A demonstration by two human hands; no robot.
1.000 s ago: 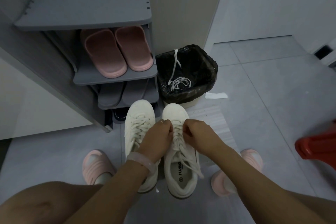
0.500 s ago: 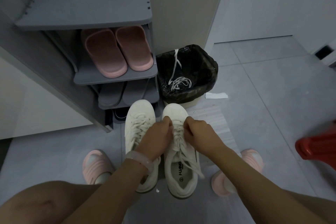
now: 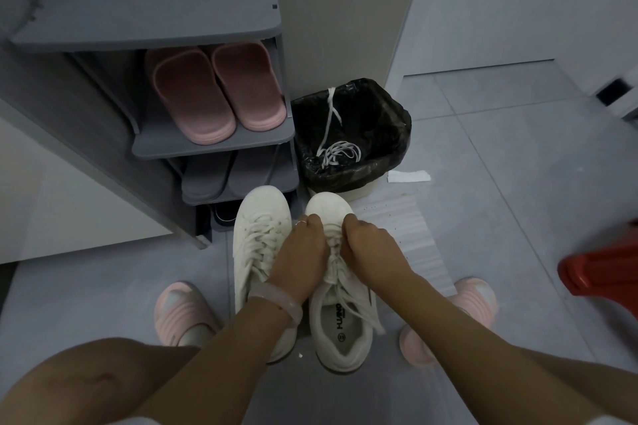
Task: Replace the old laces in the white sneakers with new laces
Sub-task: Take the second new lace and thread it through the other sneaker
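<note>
Under both hands [image 3: 331, 252] lies the right sneaker [image 3: 340, 331].

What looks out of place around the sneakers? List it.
A white paper scrap lies loose on the floor beside the bin. One old lace trails up over the bin's rim instead of lying inside. A thin white sheet sits crooked beside the right sneaker.

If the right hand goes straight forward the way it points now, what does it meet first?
Probably the toe cap of the right sneaker under the right hand; beyond it, the lined bin. Depth is unclear.
</note>
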